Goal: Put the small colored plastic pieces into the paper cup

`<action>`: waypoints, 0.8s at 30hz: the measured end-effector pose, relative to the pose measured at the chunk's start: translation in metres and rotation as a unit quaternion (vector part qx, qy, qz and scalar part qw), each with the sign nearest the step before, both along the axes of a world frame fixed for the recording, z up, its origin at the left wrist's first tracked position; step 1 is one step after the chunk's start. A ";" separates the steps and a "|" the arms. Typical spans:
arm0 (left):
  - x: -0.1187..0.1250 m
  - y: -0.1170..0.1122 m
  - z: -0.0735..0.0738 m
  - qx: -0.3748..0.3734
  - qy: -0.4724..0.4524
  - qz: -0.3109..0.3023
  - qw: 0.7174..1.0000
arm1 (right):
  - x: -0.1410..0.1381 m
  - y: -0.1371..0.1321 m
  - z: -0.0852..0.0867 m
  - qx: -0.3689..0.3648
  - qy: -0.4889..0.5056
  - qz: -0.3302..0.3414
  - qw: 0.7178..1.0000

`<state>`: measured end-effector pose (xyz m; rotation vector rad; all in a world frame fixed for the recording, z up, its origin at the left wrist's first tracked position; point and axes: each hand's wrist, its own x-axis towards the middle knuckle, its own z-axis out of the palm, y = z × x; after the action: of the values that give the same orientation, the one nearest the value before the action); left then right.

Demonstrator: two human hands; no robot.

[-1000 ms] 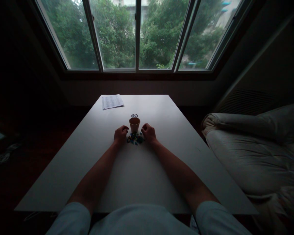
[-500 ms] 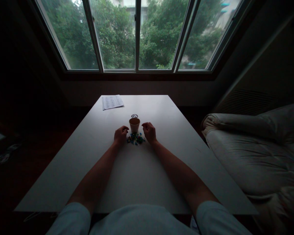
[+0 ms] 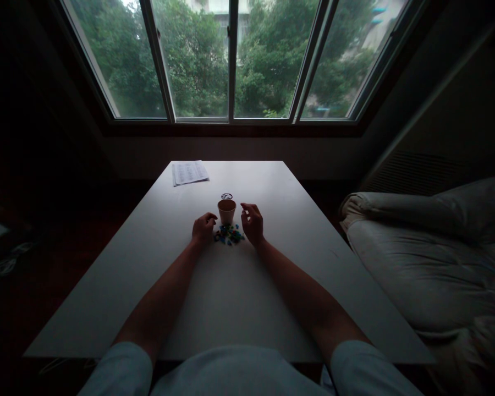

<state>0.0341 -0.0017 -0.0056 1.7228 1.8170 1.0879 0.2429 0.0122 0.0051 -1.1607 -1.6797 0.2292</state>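
Observation:
A small tan paper cup [image 3: 226,210] stands upright on the white table [image 3: 231,297]. Just in front of it lies a little heap of blue and green pieces [image 3: 228,235]. My left hand [image 3: 203,227] rests on the table left of the heap, its fingers curled into a loose fist with nothing visible in them. My right hand [image 3: 252,224] is right of the heap, raised a little beside the cup, its fingers curved and apart, holding nothing.
A small dark ring-shaped object [image 3: 226,196] lies behind the cup. A printed sheet of paper [image 3: 188,172] sits at the table's far left corner. A pale padded cushion [image 3: 433,247] is on the right. Windows [image 3: 231,60] fill the far wall.
My right hand has lifted slightly and its fingers have uncurled toward the cup. My left hand has hardly moved.

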 end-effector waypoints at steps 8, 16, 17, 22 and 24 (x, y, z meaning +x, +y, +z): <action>0.001 0.001 -0.001 0.001 -0.001 0.000 1.000 | -0.005 -0.006 0.004 0.039 -0.070 0.034 0.996; 0.000 0.002 -0.001 0.006 0.000 -0.010 1.000 | -0.006 -0.008 0.005 0.060 -0.106 0.067 0.990; 0.000 0.001 -0.001 0.003 0.000 -0.010 1.000 | -0.007 -0.008 0.005 0.061 -0.110 0.070 0.990; 0.001 0.000 0.001 -0.002 0.004 -0.005 1.000 | -0.007 -0.007 0.003 0.075 -0.117 0.079 0.987; 0.002 0.000 0.001 -0.004 0.003 -0.004 1.000 | -0.007 -0.006 0.002 0.071 -0.119 0.079 0.987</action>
<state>0.0358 -0.0013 -0.0047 1.7287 1.8136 1.0730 0.2358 0.0061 0.0076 -0.9796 -1.9679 0.0672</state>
